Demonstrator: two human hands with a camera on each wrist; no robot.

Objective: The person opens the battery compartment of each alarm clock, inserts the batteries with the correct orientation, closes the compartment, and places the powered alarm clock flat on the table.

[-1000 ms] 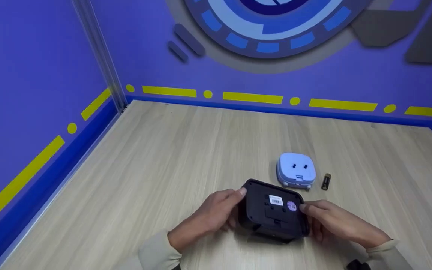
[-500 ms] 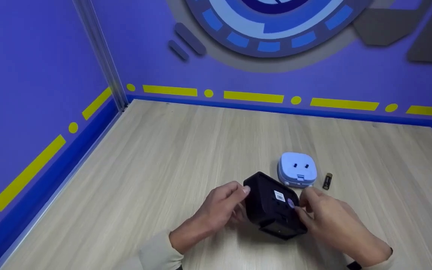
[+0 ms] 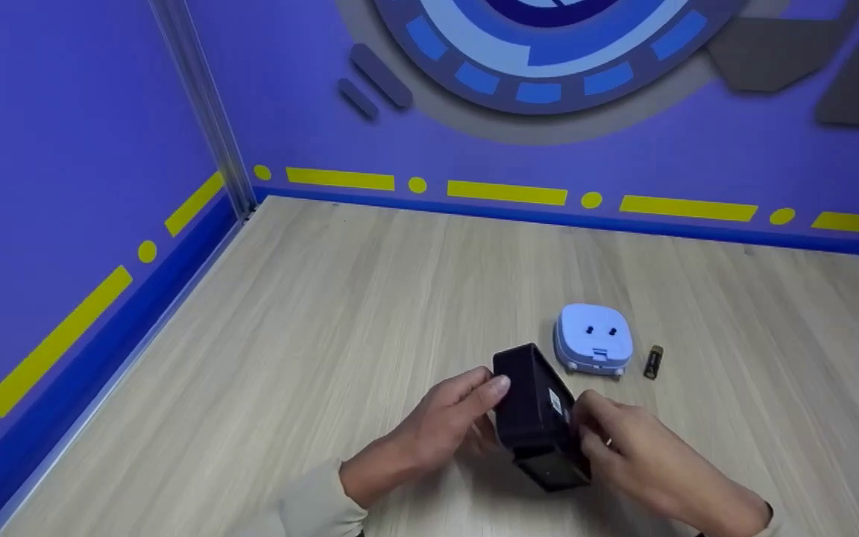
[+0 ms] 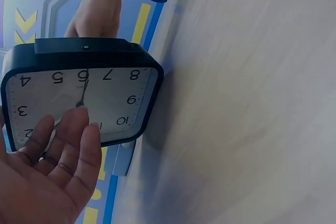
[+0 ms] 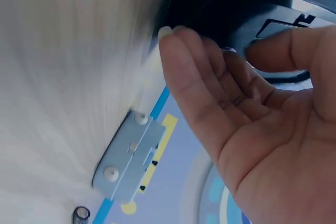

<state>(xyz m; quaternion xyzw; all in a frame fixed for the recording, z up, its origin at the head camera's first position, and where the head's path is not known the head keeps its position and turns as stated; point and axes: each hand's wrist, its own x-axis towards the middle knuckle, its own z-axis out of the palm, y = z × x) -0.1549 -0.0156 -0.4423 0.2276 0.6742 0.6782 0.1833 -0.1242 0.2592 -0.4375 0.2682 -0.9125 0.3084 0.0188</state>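
A black square clock (image 3: 525,403) is held tilted above the table, its back turned toward the right. My left hand (image 3: 441,421) grips it from the left, thumb on the casing's side. In the left wrist view, that hand's fingers (image 4: 86,145) lie across the white clock face (image 4: 44,95), whose numerals appear upside down. My right hand (image 3: 642,451) is at the back of the clock. The right wrist view shows its fingers (image 5: 184,72) slightly bent and the thumb apart from them near the back panel. Exact fingertip contact is partly hidden.
A light blue case (image 3: 595,328) with two black knobs and small feet lies back side up beyond the clock. To its right lies a black-and-gold battery (image 3: 653,362). Blue printed walls (image 3: 474,149) border the wooden table (image 3: 370,298) at the left and back.
The clock has turned so its back, earlier facing up, now faces right. My right hand has moved from the clock's right edge to its back. My left hand keeps its grip.
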